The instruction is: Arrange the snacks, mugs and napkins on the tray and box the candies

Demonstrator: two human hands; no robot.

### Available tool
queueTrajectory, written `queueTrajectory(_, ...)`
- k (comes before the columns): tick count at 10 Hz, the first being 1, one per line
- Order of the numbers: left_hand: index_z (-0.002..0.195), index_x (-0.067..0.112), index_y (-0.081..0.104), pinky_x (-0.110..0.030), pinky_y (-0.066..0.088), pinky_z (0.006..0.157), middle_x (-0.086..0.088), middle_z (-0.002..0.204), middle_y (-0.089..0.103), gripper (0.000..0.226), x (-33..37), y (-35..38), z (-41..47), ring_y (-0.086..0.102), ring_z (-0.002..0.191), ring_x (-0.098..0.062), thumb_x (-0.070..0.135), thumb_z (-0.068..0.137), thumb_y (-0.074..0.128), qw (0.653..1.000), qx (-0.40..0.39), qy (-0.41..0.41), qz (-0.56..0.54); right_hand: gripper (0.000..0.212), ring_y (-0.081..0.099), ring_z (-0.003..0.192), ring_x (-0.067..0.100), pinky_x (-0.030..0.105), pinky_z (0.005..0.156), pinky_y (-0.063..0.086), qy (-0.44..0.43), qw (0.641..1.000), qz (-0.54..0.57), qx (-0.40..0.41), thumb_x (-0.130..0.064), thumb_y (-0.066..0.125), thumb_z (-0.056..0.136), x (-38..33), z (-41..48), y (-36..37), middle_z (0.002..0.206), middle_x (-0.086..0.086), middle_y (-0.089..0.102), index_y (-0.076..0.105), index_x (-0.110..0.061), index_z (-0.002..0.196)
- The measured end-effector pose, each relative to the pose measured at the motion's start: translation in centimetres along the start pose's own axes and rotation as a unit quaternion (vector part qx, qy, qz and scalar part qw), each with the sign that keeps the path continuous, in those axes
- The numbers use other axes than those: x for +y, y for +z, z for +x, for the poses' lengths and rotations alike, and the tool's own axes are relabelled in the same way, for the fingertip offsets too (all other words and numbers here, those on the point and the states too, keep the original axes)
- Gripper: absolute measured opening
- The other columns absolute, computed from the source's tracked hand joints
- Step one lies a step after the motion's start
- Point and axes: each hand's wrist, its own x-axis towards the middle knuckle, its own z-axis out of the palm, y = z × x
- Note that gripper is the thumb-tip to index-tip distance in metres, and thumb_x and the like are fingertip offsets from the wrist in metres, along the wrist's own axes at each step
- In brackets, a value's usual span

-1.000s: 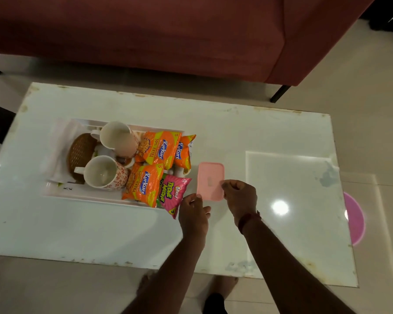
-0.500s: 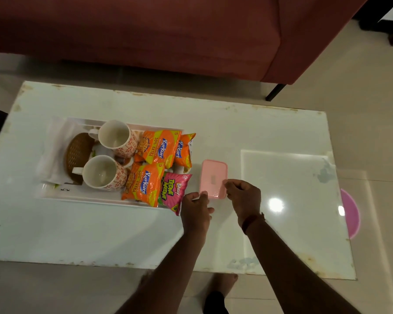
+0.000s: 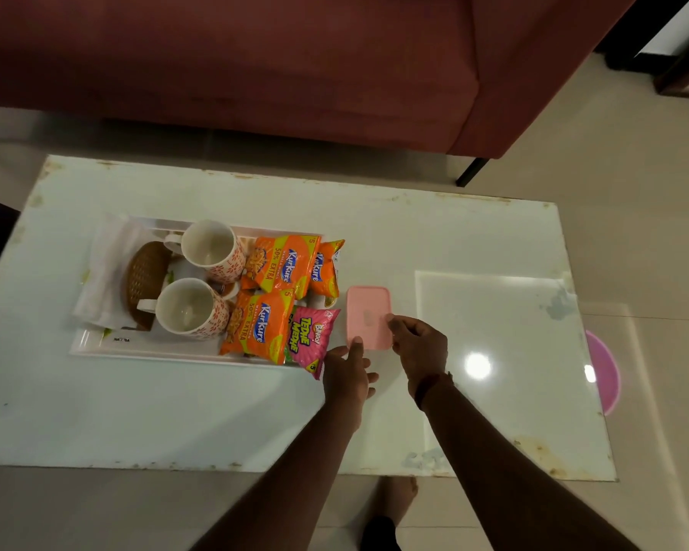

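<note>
The white table (image 3: 374, 240) has much bare surface on its right half and along its near edge, and the far strip is also free. The tray (image 3: 96, 346) stands on the left part, not far from the left edge. Just right of the tray lies the pink box (image 3: 368, 308), closed with its lid on, flat on the table; what is inside cannot be seen.

In the tray, at the left, there is a white napkin (image 3: 104, 252) with a brown woven coaster (image 3: 144, 280) on it. Beside it two mugs (image 3: 211, 248) stand upright, one far and one near. To the right of them lie three orange snack packets (image 3: 283, 264) and one pink snack packet (image 3: 313, 338), whose near corner hangs over the tray rim.

The left hand (image 3: 347, 375) reaches from the near side, fingers loosely spread and holding nothing, with one fingertip touching the near left corner of the box. The right hand (image 3: 418, 347) is at the near right side of the box, fingers curled against its edge; if it really grips, I cannot tell.
</note>
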Motion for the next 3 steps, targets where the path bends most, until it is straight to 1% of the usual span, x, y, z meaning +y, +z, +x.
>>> queueTrajectory(1, 0.138, 0.010, 0.042, -0.034, 0.055, 0.069, -0.010, 0.114, 0.065, 0.053, -0.3, -1.5, -1.1, 0.068, 0.085, -0.024, 0.042, 0.098, 0.053, 0.997, -0.034, -0.014, 0.063, 0.019, 0.067, 0.095, 0.026, 0.043, 0.089, 0.058, 0.008, 1.000, 0.005, -0.002, -0.038, 0.076, 0.083, 0.1, -1.0, -0.5, 0.094, 0.001, 0.076, 0.077, -0.020, 0.091)
queueTrajectory(2, 0.129, 0.007, 0.052, -0.028, 0.055, 0.066, -0.008, 0.105, 0.068, 0.048, -0.3, -4.3, -3.0, 0.069, 0.082, -0.020, 0.043, 0.097, 0.054, 0.980, -0.082, 0.018, 0.183, 0.044, 0.066, 0.107, 0.023, 0.044, 0.098, 0.054, 0.004, 1.000, -0.024, -0.002, -0.043, 0.076, 0.081, -0.5, -2.8, -1.3, 0.109, 0.004, 0.075, 0.073, -0.013, 0.112)
queueTrajectory(3, 0.106, 0.007, 0.066, -0.028, 0.055, 0.063, -0.004, 0.088, 0.072, 0.039, 0.3, -7.8, -5.8, 0.069, 0.069, -0.015, 0.042, 0.097, 0.053, 0.935, -0.111, 0.091, 0.324, 0.047, 0.066, 0.102, 0.010, 0.033, 0.094, 0.052, -0.020, 0.998, -0.067, 0.000, -0.046, 0.074, 0.082, -2.0, -5.4, -2.6, 0.105, -0.008, 0.073, 0.071, -0.017, 0.118)
